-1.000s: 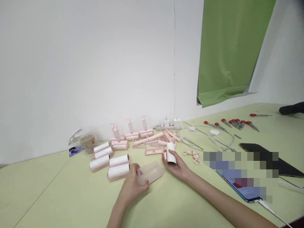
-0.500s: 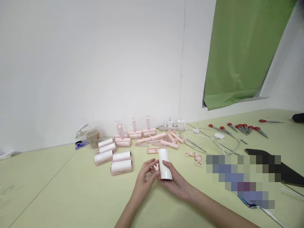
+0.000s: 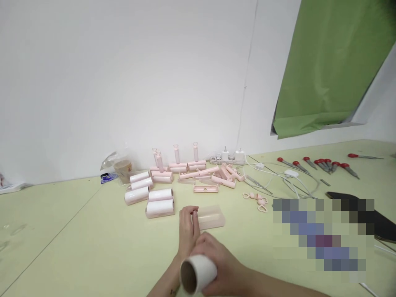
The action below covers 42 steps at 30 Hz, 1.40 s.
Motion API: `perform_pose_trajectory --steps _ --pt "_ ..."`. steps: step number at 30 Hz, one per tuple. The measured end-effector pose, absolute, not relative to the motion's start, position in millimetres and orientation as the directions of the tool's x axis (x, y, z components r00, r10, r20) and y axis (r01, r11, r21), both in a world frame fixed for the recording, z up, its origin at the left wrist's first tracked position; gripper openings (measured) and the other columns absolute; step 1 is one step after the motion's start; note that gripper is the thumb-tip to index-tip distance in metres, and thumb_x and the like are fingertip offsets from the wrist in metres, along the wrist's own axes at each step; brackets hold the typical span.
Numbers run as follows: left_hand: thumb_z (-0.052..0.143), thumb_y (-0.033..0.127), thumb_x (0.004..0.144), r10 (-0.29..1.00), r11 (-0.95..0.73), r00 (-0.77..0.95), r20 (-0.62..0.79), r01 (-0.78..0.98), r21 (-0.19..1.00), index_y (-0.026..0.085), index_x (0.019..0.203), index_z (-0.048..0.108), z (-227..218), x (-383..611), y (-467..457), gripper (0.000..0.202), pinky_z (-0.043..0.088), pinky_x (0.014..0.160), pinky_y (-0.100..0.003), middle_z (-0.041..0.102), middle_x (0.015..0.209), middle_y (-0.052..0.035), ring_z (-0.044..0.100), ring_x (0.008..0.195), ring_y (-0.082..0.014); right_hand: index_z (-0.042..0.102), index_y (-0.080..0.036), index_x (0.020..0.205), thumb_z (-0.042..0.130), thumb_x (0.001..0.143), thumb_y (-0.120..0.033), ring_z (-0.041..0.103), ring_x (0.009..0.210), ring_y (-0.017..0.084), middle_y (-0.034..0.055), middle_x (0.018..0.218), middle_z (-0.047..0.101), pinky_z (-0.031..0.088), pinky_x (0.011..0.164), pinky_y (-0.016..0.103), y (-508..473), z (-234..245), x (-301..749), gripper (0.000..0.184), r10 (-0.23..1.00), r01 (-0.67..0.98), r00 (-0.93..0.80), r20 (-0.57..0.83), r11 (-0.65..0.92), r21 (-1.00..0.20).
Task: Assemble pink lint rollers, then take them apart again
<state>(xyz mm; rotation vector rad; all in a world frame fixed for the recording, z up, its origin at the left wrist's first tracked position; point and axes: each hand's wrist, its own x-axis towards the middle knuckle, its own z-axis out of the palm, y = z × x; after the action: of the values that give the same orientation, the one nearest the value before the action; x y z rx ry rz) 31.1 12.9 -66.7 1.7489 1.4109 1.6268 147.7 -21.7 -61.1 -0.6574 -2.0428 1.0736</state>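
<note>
Close to the camera, my right hand [image 3: 224,264] is wrapped round a white lint roller refill [image 3: 206,270], its hollow end facing me. Beyond it, my left hand [image 3: 188,225] has its fingers closed at the left end of a translucent pinkish plastic cover [image 3: 213,217], held just at the tabletop with its hollow side up. Left of the hands, several white rolls [image 3: 160,207] lie on their sides, some in similar clear covers. A pink roller frame [image 3: 206,189] rests behind the cover.
Pink frames [image 3: 223,180] are heaped at the back, beside rollers with upright handles [image 3: 176,154]. Small pink heart-shaped loops [image 3: 262,209] lie right of centre. Red-topped screwdrivers [image 3: 324,165], white cables [image 3: 292,187], a power strip [image 3: 227,159] and a dark flat object [image 3: 374,222] occupy the right side.
My right hand has brought the roll down towards me, turning its hollow end to the camera. The translucent cover now shows at my left hand. The view has shifted slightly.
</note>
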Motion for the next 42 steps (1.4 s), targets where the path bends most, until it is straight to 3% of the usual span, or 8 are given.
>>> perform_pose_trajectory --steps 4,11,15,18,21,25,30,42 --pt "0.033 0.022 0.085 0.831 -0.442 -0.13 0.54 0.433 0.785 0.021 0.091 0.047 -54.8 16.5 16.8 0.016 0.04 0.076 -0.03 0.051 0.086 -0.0039 0.049 0.083 -0.0167 0.057 -0.02 0.085 0.068 0.048 -0.019 0.049 0.08 0.02 0.0037 0.085 0.051 0.041 0.07 0.03 -23.8 -61.0 149.7 0.039 0.626 0.084 -0.649 0.433 0.624 -0.777" --pt "0.052 0.023 0.074 0.754 -0.594 0.591 0.287 0.427 0.682 0.025 0.097 0.057 -25.7 11.2 -5.8 0.024 0.042 0.073 -0.028 0.056 0.091 -0.0036 0.052 0.082 -0.0178 0.053 -0.019 0.09 0.063 0.067 -0.032 0.051 0.071 0.017 0.0035 0.08 0.055 0.042 0.062 0.027 8.3 -24.4 184.8 0.028 0.945 -0.186 0.005 0.328 0.323 -0.928" --pt "0.061 0.029 0.069 0.721 -0.586 0.677 0.147 0.482 0.652 0.026 0.096 0.059 -37.2 25.1 -15.3 0.027 0.04 0.079 -0.034 0.055 0.105 -0.0066 0.048 0.098 -0.025 0.057 -0.019 0.088 0.068 0.062 -0.034 0.051 0.07 0.017 0.0028 0.079 0.058 0.041 0.063 0.026 18.7 -16.4 191.4 0.032 0.947 -0.254 0.168 0.275 0.311 -0.916" --pt "0.059 0.033 0.07 0.833 -0.407 0.541 0.118 0.452 0.794 0.023 0.08 0.053 -43.9 30.3 -10.7 0.015 0.04 0.069 -0.03 0.058 0.089 -0.0035 0.051 0.084 -0.0205 0.056 -0.019 0.089 0.066 0.065 -0.036 0.05 0.068 0.016 0.0018 0.077 0.057 0.04 0.061 0.025 17.4 -17.3 189.8 0.031 0.963 -0.231 0.078 0.26 0.271 -0.935" --pt "0.048 0.04 0.077 0.947 -0.18 0.287 0.146 0.095 0.979 0.023 0.075 0.037 -40.6 30.0 -1.5 0.021 0.04 0.058 -0.026 0.059 0.079 0.0001 0.051 0.064 -0.0137 0.057 -0.017 0.087 0.064 0.066 -0.038 0.05 0.067 0.016 0.0017 0.076 0.056 0.039 0.06 0.024 11.8 -17.5 187.2 0.031 0.957 -0.161 -0.175 0.23 0.202 -0.966" --pt "0.048 0.048 0.076 0.99 -0.143 -0.055 0.133 -0.283 0.948 0.024 0.087 0.032 -28.3 26.3 4.3 0.03 0.041 0.055 -0.025 0.057 0.075 0.0017 0.053 0.061 -0.0131 0.059 -0.015 0.084 0.069 0.059 -0.033 0.051 0.067 0.015 0.0015 0.076 0.057 0.039 0.059 0.023 2.5 -18.4 179.6 0.032 0.814 -0.011 -0.58 -0.036 -0.052 -0.999" --pt "0.031 0.055 0.082 0.98 -0.189 0.006 0.197 -0.253 0.949 0.023 0.091 0.039 -24.6 25.0 -2.0 0.034 0.042 0.062 -0.026 0.057 0.081 -0.0016 0.053 0.073 -0.0154 0.054 -0.016 0.088 0.064 0.062 -0.031 0.053 0.06 0.012 0.0006 0.072 0.057 0.041 0.053 0.021 -6.1 -23.8 167.1 0.032 0.729 0.033 -0.611 -0.309 -0.366 -0.93" --pt "0.052 0.038 0.077 0.958 -0.252 0.121 0.26 -0.077 0.965 0.023 0.094 0.042 -24.4 25.7 -9.9 0.024 0.042 0.077 -0.031 0.061 0.101 -0.0082 0.054 0.095 -0.0201 0.054 -0.015 0.081 0.061 0.064 -0.026 0.051 0.058 0.01 -0.0002 0.069 0.055 0.041 0.054 0.021 -6.1 -26.8 166.9 0.022 0.746 -0.056 -0.618 -0.246 -0.354 -0.934"
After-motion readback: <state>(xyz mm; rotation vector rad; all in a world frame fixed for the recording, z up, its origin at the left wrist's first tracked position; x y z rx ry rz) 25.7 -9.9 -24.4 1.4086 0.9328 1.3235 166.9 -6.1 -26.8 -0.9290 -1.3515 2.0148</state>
